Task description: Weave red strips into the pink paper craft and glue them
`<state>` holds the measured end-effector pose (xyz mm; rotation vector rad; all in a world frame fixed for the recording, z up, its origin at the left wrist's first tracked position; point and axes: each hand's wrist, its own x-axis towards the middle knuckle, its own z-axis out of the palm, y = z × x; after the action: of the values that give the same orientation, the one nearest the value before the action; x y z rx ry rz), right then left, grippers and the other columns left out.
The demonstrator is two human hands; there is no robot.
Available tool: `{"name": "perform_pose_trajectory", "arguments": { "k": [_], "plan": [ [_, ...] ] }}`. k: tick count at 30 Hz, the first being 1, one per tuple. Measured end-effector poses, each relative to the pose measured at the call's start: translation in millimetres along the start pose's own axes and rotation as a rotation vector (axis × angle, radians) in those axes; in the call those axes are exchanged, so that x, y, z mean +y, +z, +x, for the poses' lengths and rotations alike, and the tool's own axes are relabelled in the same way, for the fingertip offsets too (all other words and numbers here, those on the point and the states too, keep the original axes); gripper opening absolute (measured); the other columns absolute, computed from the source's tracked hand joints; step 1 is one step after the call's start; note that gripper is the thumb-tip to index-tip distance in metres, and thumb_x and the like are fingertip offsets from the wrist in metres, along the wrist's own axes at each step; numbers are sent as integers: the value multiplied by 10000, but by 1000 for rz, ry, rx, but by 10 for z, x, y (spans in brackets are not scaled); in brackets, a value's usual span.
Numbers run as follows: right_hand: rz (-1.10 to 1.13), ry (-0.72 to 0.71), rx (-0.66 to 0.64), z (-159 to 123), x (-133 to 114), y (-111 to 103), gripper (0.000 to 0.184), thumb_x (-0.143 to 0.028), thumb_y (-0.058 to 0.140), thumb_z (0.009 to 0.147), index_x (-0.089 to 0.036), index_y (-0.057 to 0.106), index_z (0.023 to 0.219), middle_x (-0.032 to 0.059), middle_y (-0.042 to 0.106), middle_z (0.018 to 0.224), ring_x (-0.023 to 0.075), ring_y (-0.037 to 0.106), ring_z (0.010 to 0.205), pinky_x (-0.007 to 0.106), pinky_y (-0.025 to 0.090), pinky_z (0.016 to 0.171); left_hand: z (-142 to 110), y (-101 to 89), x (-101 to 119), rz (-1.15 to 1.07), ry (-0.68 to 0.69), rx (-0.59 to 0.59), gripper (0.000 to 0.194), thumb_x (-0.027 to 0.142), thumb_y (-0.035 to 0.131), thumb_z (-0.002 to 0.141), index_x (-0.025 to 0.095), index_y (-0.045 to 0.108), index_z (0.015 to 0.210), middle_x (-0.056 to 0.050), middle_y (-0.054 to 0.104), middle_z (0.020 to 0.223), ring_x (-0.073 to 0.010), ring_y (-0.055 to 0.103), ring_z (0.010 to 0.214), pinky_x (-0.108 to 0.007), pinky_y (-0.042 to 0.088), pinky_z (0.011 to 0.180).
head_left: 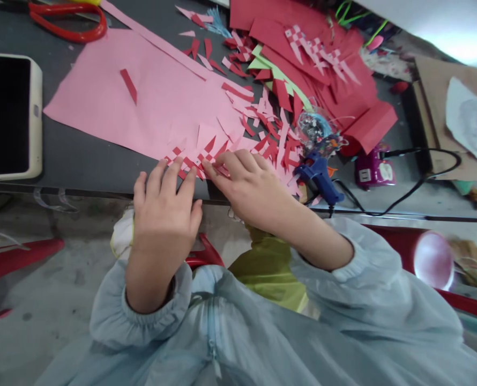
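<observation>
A small woven piece of red and pink paper strips (pixel 194 161) lies at the near edge of the dark table (pixel 81 161). My left hand (pixel 164 206) rests on its left part with fingers stretched flat and close together. My right hand (pixel 250 185) comes in from the right, its fingertips pinched on a strip end of the weave near the middle. Loose red and pink strips (pixel 262 128) are scattered just beyond my fingers, on a large pink sheet (pixel 142 102).
A blue glue gun (pixel 319 177) with a black cord lies right of my right hand. A phone (pixel 9 115) sits at the left, red scissors (pixel 67 21) at the far left. Red paper sheets (pixel 335 80) pile up at the back right, beside a purple object (pixel 373 171).
</observation>
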<state>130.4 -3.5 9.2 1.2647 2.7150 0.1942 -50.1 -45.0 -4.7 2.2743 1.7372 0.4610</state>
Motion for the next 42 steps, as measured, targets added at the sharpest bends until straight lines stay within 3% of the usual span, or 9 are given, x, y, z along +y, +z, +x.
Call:
{"name": "perform_pose_trajectory", "arguments": {
  "k": [9,12,14,17,21,25,30,34,42],
  "plan": [
    [107,89,136,-43,110,-3,441,-99,372,962,-140,593,1341,192,598,1281,308,497,1165,468,423,946,26,-3,-7,-81,-36,53,384,224,535,933,236,648,1300,-110,584,1461,-345,509,1373,-605,356,1156],
    [247,207,322,-133,227,-124,376,-127,413,960,-180,663,1235,155,640,1181,286,562,1092,470,451,935,63,-16,-29,-197,-154,208,347,176,478,933,235,693,1199,-63,666,1359,-262,613,1258,-489,450,1112],
    [352,241,388,-222,304,-216,288,-230,459,985,-179,726,1078,122,672,1033,246,614,974,400,481,856,86,-19,-55,-221,-235,334,336,157,467,916,224,705,1144,-47,707,1278,-229,645,1192,-430,486,1072],
    [400,289,211,-356,386,-331,262,-295,551,952,-192,740,802,61,676,772,187,607,723,313,402,638,108,-10,-102,-153,-310,382,281,174,492,902,209,700,1089,-70,736,1156,-258,647,1136,-475,481,1050],
    [409,313,-64,-453,441,-432,162,-248,663,863,-201,747,732,36,726,721,169,592,635,301,337,606,124,34,-126,-69,-319,382,272,190,516,897,207,688,1106,-98,718,1145,-298,609,1139,-509,443,1057],
    [513,365,-83,-474,516,-487,142,-237,680,838,-200,740,715,38,726,710,175,607,645,298,357,629,151,86,-44,37,-219,357,291,223,511,922,202,700,1142,-105,703,1172,-310,565,1156,-494,418,1068],
    [605,436,33,-517,620,-531,177,-251,678,835,-187,694,670,44,693,660,169,565,608,311,356,637,183,139,128,151,-78,254,353,292,530,935,216,668,1251,-143,592,1362,-358,462,1306,-542,392,1072],
    [717,425,128,-611,672,-544,177,-269,697,825,-178,694,674,30,655,608,139,519,557,304,346,609,201,169,137,182,-63,255,352,314,521,945,219,665,1252,-147,596,1342,-355,472,1292,-545,400,1065],
    [602,740,571,-849,899,-404,83,-206,760,761,-146,763,703,46,669,611,122,551,576,298,329,575,219,208,79,153,-56,353,289,253,513,922,237,717,1126,-108,670,1216,-326,524,1209,-513,429,1044]
  ]
}}
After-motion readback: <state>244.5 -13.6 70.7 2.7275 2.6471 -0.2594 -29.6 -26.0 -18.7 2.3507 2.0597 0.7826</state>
